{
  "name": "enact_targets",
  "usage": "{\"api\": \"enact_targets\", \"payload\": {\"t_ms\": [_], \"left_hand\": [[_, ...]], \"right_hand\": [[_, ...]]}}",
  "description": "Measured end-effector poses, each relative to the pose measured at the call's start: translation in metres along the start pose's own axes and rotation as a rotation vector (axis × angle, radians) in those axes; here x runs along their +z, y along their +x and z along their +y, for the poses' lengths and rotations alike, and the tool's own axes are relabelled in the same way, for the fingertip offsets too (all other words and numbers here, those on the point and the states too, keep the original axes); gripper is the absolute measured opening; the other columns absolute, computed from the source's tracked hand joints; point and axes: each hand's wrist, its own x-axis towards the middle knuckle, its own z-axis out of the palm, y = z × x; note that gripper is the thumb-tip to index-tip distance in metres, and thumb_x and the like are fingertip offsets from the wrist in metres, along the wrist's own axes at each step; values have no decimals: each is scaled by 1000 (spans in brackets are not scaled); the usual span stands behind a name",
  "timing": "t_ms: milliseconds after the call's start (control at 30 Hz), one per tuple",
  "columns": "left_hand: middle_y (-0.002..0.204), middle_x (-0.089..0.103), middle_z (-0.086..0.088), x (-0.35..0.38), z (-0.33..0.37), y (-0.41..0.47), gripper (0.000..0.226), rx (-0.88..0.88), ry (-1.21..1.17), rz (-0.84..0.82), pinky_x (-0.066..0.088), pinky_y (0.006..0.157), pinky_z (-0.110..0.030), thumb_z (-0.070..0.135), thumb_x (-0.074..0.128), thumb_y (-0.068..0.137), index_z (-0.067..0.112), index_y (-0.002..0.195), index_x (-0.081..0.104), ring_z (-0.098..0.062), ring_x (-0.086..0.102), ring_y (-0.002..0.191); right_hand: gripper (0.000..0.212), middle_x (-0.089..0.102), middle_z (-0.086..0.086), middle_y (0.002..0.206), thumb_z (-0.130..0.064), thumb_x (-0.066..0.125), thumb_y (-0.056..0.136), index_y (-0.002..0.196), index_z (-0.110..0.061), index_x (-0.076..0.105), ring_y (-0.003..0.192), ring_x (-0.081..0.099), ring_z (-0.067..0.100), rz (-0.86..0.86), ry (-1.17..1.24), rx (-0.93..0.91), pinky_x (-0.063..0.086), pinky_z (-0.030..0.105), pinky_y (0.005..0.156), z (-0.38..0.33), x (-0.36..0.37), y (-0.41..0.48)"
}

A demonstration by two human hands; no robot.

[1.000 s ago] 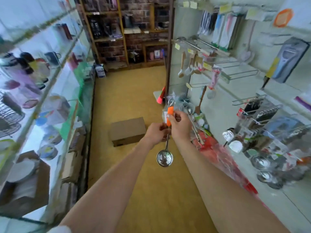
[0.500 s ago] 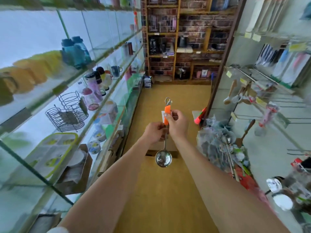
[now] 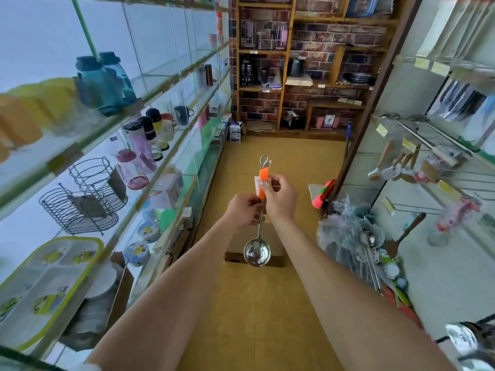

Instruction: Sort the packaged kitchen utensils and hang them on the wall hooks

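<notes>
Here the left hand (image 3: 245, 210) and right hand (image 3: 281, 198) grip one ladle (image 3: 256, 251); sorting done, its loop likely needs threading onto a hook (image 3: 428, 205).

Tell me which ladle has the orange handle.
The ladle gripped by the left hand and right hand, bowl hanging down. The bundled ladles at right show only steel handles.
</notes>
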Motion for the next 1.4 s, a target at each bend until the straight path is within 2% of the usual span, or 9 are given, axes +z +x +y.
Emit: {"api": "enact_targets", "payload": {"t_ms": [100,233,467,633,733,900,1133,1333,1400], "left_hand": [[77,67,-7,-19,-4,37,12,-15,-13,-7,61,70,-36,7,58,95,1,99,67,-22,68,68],[80,68,-9,-39,-6,81,10,-17,-26,-23,61,70,-36,6,58,95,2,98,66,-26,69,74],[71,63,-6,-56,-13,148,11,-31,-26,-13,53,53,-20,4,57,95,-2,98,65,-17,64,61],[76,66,-8,-54,-20,201,10,-58,-36,-17,59,61,-26,6,59,94,0,98,67,-22,68,70],[81,68,-9,-52,-20,237,14,-76,-29,-2,59,59,-24,6,59,94,0,103,68,-21,69,70],[75,67,-7,-51,-15,295,15,-87,-26,23,60,62,-28,6,58,94,0,104,68,-17,66,63],[87,70,-13,-62,-8,356,15,-84,-8,56,60,61,-26,6,58,94,1,105,68,-20,69,70],[81,68,-11,-73,-12,408,14,-95,-14,38,61,65,-31,5,58,94,0,102,68,-17,67,65],[80,68,-9,-79,-12,430,14,-95,-13,25,60,62,-27,6,59,94,0,101,69,-16,67,65]], "right_hand": [[23,68,-2,96,-31,71,87,102,-15,66,89,63,15,3,3,16,45,21,72,6,29,29],[20,68,-1,96,-29,71,88,101,-15,65,89,63,16,10,-2,5,41,14,66,11,60,66],[15,66,-3,92,-27,72,88,97,-18,64,85,61,13,-5,-5,1,39,6,63,29,99,121],[12,66,-4,89,-26,72,88,93,-21,62,83,62,14,-17,6,29,41,11,64,54,117,165],[12,66,-4,90,-26,71,88,94,-21,62,83,62,13,-23,6,31,42,13,64,67,128,200],[14,68,-2,91,-28,73,86,93,-22,63,85,65,18,-25,37,28,52,31,75,86,146,256],[14,68,-2,91,-28,72,86,95,-21,64,86,65,18,-38,43,35,52,30,75,99,175,316],[13,69,-3,91,-28,72,86,95,-22,65,86,65,17,-18,46,37,52,30,74,114,202,357],[14,69,-2,91,-28,72,86,96,-21,65,86,65,17,-8,46,40,51,29,74,116,213,373]]}}
